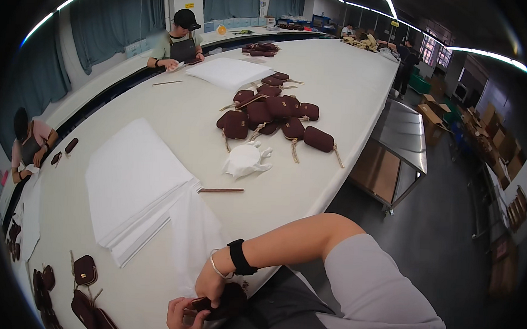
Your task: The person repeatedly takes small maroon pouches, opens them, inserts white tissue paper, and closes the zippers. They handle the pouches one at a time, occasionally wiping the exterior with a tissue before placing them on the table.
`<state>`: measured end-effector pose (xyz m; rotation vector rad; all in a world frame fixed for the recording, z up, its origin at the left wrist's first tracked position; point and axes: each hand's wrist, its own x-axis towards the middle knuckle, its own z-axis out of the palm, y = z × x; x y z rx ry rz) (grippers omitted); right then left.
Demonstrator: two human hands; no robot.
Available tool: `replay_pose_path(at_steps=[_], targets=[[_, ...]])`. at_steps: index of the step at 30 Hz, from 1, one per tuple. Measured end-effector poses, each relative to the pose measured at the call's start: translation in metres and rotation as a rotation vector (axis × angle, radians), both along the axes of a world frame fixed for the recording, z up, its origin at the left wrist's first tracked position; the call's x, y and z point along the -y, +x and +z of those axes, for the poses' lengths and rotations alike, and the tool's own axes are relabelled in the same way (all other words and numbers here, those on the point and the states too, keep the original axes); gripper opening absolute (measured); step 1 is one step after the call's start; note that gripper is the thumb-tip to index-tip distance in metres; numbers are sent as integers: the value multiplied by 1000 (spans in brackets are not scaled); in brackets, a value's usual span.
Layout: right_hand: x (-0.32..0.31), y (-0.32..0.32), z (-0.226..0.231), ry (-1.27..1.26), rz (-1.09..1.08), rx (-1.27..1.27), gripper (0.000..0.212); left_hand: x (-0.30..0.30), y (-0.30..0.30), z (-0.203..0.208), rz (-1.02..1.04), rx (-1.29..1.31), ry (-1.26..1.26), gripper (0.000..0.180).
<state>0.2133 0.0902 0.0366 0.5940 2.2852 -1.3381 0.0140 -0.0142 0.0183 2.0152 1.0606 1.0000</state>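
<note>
At the near table edge, close to my body, my left hand [183, 317] pinches the rim of a dark maroon pouch [232, 301] between thumb and fingers. My right hand [211, 286], with a bangle and black wristband at the wrist, reaches down onto the same pouch. Its fingers are bent and closed at the pouch's edge; the tips are partly hidden. A loose sheet of thin white paper [196, 232] trails from the stack of white sheets [139, 182] down to my hands.
A heap of maroon pouches with cords [266, 111] lies ahead, beside a crumpled white wad [246, 159]. A brown stick [222, 190] rests by the stack. More pouches [85, 271] lie at left. Two people work across the white table [309, 184]. A metal cart [397, 135] stands at right.
</note>
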Motion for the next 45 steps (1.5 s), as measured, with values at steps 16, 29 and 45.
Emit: replay_pose_path(at_steps=[16, 29, 45], targets=[[2, 22, -20, -1173, -66, -48, 54, -17, 0, -3, -68, -17, -326, 21], [23, 48, 17, -382, -277, -259, 40, -25, -9, -4, -208, -49, -212, 34], [33, 46, -2, 572, -436, -490, 49, -7, -10, -6, -68, 56, -226, 30]])
